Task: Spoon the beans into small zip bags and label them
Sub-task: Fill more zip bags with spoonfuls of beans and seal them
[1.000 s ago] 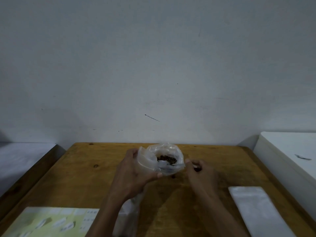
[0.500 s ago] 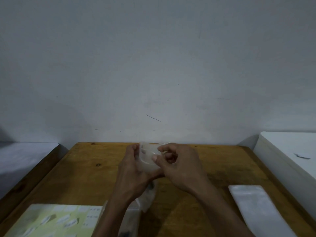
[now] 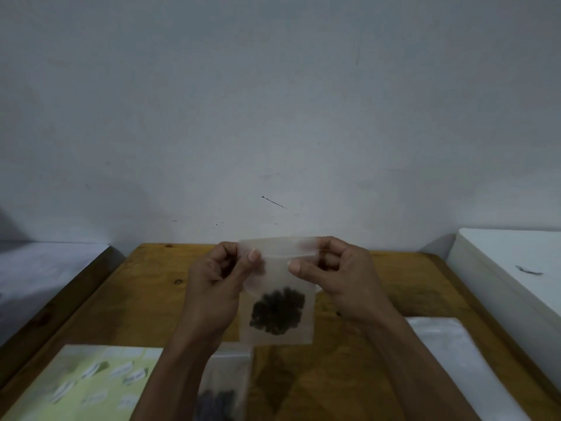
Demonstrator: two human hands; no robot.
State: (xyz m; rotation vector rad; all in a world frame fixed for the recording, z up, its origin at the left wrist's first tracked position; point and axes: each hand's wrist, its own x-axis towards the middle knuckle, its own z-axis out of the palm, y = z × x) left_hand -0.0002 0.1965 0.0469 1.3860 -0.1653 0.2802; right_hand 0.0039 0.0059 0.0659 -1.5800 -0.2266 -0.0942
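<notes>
Both hands up: left hand (image 3: 217, 276) and right hand (image 3: 332, 273) pinch the zip bag (image 3: 277, 294) above the worktop (image 3: 145, 294), beans (image 3: 277, 311) settled low. Sealing, I'd say; labelling looks next.

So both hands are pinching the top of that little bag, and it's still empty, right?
Not empty. The head view shows both hands, left and right, pinching the top of the small zip bag, but a dark clump of beans sits inside it.

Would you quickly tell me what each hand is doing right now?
Left hand: pinches the top left of the small zip bag of beans.
Right hand: pinches the bag's top right edge.
</notes>
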